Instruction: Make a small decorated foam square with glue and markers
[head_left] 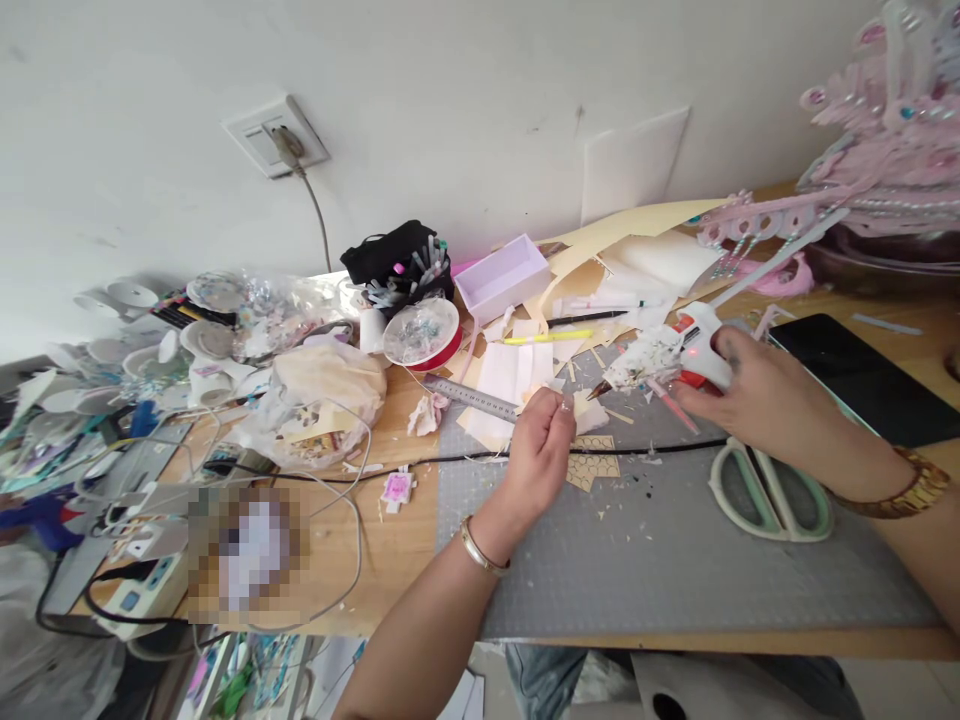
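A: Your right hand (757, 390) is wrapped around the glue gun (703, 345), above the right half of the grey mat (675, 590). Its nozzle points leftward, with a narrow gap to your left hand (541, 440).

B: The fingers of your left hand are curled together. Pale scraps (535, 386) show at their tips, but I cannot tell if you pinch them.

A: Where do you have room, then?

B: The most open room for you is the front part of the mat, which reaches nearly to the front edge of the tabletop (409, 560). Your left forearm comes in across this edge, and your right forearm enters from the right side.

A: And where is it tight for you?

B: Under your right wrist side, the scissors (786, 505) lie with their handles toward you. Just beyond your right forearm is a dark-screened device (866, 375). A black cable (645, 451) crosses the mat from side to side and passes behind your left hand; whether it touches, I cannot tell.

A: To the left of your left hand is the steel ruler (472, 396), its far end near the mat's left edge. Beyond your hands, white paper (514, 368), a yellow pencil (547, 337) and a lilac box (504, 282) fill the space toward the wall (465, 120).
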